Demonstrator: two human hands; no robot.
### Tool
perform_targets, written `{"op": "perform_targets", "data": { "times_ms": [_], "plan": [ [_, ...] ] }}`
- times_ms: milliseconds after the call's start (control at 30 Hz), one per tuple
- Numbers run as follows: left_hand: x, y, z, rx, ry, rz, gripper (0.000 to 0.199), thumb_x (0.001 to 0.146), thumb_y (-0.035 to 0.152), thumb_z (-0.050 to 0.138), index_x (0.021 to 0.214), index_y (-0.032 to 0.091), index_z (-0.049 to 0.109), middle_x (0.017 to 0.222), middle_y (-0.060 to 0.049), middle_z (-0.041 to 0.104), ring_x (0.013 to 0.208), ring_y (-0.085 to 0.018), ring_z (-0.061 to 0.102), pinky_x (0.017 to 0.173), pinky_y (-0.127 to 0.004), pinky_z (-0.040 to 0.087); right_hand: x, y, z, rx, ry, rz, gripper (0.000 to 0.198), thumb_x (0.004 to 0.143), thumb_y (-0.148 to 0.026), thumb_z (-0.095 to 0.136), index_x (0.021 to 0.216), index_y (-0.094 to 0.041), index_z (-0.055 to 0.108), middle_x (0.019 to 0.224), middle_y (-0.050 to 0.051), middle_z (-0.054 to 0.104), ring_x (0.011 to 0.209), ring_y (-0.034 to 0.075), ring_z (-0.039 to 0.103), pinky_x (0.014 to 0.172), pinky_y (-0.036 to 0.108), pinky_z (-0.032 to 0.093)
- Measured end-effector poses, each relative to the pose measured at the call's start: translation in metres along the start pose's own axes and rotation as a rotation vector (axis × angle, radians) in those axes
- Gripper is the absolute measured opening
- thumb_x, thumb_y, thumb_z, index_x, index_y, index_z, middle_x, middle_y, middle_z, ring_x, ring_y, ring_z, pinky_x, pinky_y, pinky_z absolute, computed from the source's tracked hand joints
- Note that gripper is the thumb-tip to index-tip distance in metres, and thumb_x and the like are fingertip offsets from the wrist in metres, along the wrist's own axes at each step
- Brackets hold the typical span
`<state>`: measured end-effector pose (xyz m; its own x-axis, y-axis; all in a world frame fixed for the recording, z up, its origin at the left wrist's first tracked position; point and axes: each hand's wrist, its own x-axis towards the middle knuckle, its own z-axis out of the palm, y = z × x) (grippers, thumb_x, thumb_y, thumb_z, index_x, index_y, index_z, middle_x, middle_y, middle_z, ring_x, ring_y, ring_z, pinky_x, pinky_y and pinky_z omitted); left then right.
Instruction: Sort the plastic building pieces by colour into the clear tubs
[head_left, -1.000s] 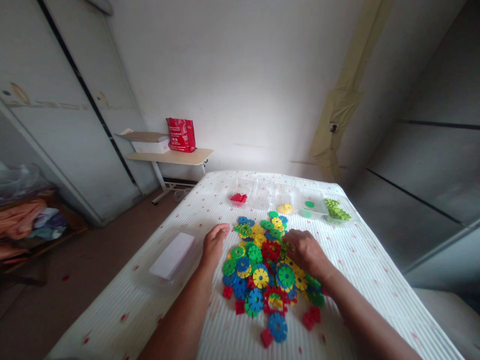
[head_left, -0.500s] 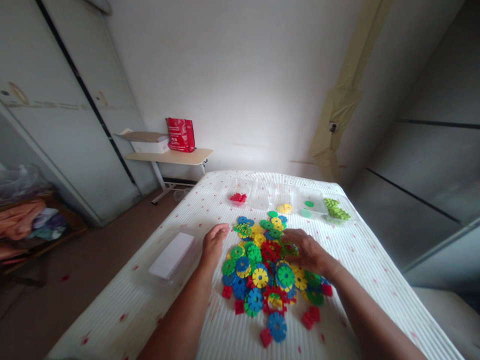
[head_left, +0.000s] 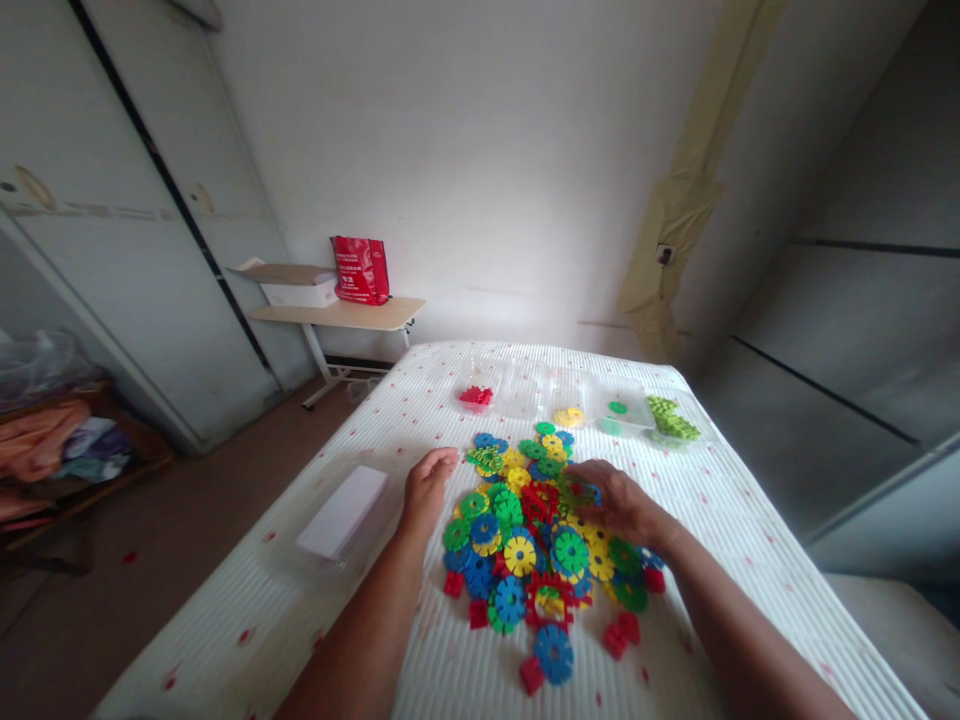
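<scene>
A loose pile of slotted plastic discs in green, blue and yellow, among them a yellow disc (head_left: 520,553) and a blue disc (head_left: 553,654), covers the middle of the bed-like surface. Square red gear-edged pieces (head_left: 550,598) and small red blocks (head_left: 532,675) lie among and around them. My right hand (head_left: 611,500) is over the pile's right side, thumb and fingers apart around light green pieces (head_left: 568,497); its fingertips are partly hidden. To the left of the pile, my left hand (head_left: 430,480) rests with fingers loosely extended, holding nothing visible.
Along the far side stand clear plastic boxes with red pieces (head_left: 476,396), yellow discs (head_left: 568,416), a green disc (head_left: 617,407) and light green pieces (head_left: 673,418). A white box (head_left: 343,512) sits in a clear tray at left. Behind is a side table (head_left: 360,314) with a red bag (head_left: 361,270).
My right hand has shifted slightly among the pieces on the pile's right side, and its fingers now show a wider gap. My left hand stays where it was.
</scene>
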<state>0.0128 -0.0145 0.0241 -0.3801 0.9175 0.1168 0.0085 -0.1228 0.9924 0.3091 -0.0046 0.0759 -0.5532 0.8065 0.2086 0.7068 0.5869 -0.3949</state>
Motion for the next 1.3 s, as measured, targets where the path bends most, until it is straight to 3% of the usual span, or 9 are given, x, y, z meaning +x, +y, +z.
{"op": "perform_targets", "data": {
  "times_ms": [167, 533, 733, 900, 1133, 1300],
  "plan": [
    [-0.001, 0.001, 0.000, 0.005, 0.002, 0.002, 0.035, 0.066, 0.044, 0.060, 0.084, 0.014, 0.065, 0.085, -0.009, 0.069, 0.082, -0.021, 0.063, 0.074, -0.030, 0.049, 0.000, -0.009, -0.001, 0.047, -0.029, -0.004, 0.044, 0.074, -0.029, 0.058, 0.117, -0.019, 0.055, 0.109, 0.010, 0.061, 0.098, 0.023, 0.057, 0.085, 0.037, 0.044],
    [-0.001, 0.002, 0.001, 0.010, 0.005, 0.010, 0.036, 0.065, 0.046, 0.061, 0.083, 0.015, 0.065, 0.085, -0.009, 0.069, 0.083, -0.022, 0.063, 0.074, -0.030, 0.049, 0.001, -0.019, 0.003, -0.032, -0.144, 0.019, 0.061, 0.068, -0.026, 0.061, 0.127, -0.023, 0.046, 0.117, 0.009, 0.058, 0.106, 0.025, 0.053, 0.088, 0.038, 0.041],
    [-0.001, 0.002, 0.001, 0.000, 0.001, 0.002, 0.036, 0.065, 0.046, 0.062, 0.083, 0.015, 0.065, 0.086, -0.008, 0.069, 0.084, -0.021, 0.063, 0.075, -0.030, 0.049, 0.001, -0.015, 0.006, -0.084, -0.120, 0.019, 0.060, 0.065, -0.020, 0.058, 0.124, -0.020, 0.047, 0.105, 0.007, 0.058, 0.079, 0.016, 0.058, 0.069, 0.026, 0.044],
    [0.000, 0.000, 0.001, -0.006, 0.001, 0.009, 0.036, 0.066, 0.046, 0.061, 0.083, 0.014, 0.065, 0.085, -0.008, 0.069, 0.083, -0.021, 0.063, 0.077, -0.031, 0.049, 0.001, -0.008, 0.004, -0.042, -0.070, 0.006, 0.056, 0.067, -0.021, 0.056, 0.122, -0.019, 0.048, 0.105, 0.006, 0.058, 0.080, 0.016, 0.059, 0.071, 0.027, 0.045],
    [0.003, -0.007, 0.000, -0.027, -0.002, 0.009, 0.038, 0.067, 0.047, 0.061, 0.085, 0.014, 0.065, 0.085, -0.009, 0.069, 0.084, -0.021, 0.063, 0.078, -0.031, 0.049, -0.003, 0.022, -0.012, -0.209, 0.112, 0.174, 0.053, 0.073, -0.025, 0.055, 0.124, -0.015, 0.047, 0.110, 0.012, 0.062, 0.091, 0.023, 0.061, 0.079, 0.035, 0.048],
    [0.005, -0.010, 0.000, -0.016, -0.012, 0.016, 0.038, 0.066, 0.047, 0.061, 0.086, 0.014, 0.065, 0.085, -0.009, 0.069, 0.083, -0.021, 0.063, 0.077, -0.031, 0.049, -0.012, 0.048, -0.012, -0.376, 0.057, 0.330, 0.047, 0.072, -0.024, 0.056, 0.119, -0.018, 0.053, 0.108, 0.011, 0.065, 0.094, 0.024, 0.062, 0.080, 0.037, 0.048]
  ]
}}
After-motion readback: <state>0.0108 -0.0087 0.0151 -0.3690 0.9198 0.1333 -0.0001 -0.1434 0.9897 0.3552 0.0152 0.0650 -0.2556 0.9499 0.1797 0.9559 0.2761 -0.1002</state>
